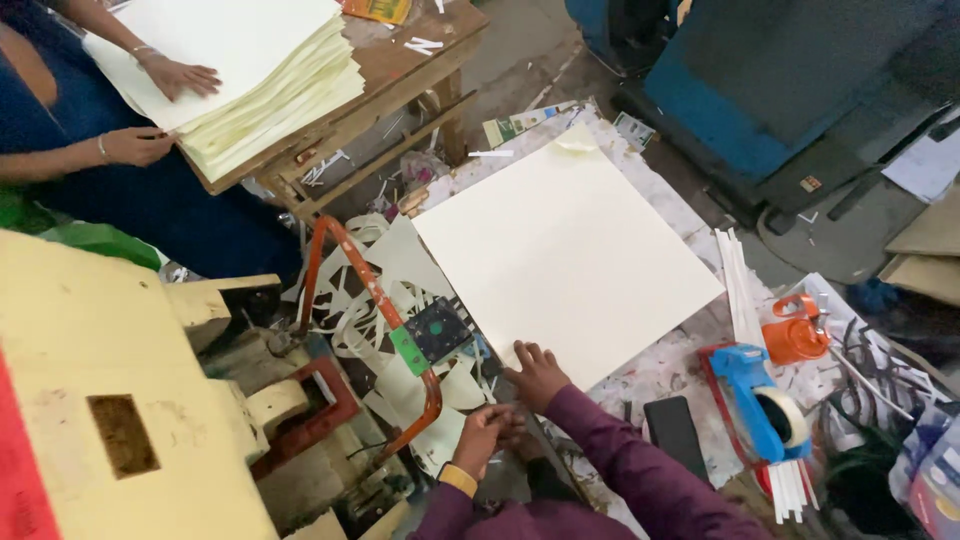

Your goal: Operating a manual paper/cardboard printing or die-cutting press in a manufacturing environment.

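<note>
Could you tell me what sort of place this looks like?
Probably a small paper-cutting or print-finishing workshop: a stack of cream sheets on a wooden table, paper offcuts on the floor, a worn cream machine, and a blue tape dispenser.

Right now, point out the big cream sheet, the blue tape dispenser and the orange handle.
Cream sheet (560, 255), head view: middle of its blank face.
Blue tape dispenser (755, 395), head view: on its blue body, beside the tape roll.
Orange handle (385, 310), head view: midway along the curved orange bar.

Even soft daylight, faint shadows, slight overall blur, wide-angle bending at edges
</note>
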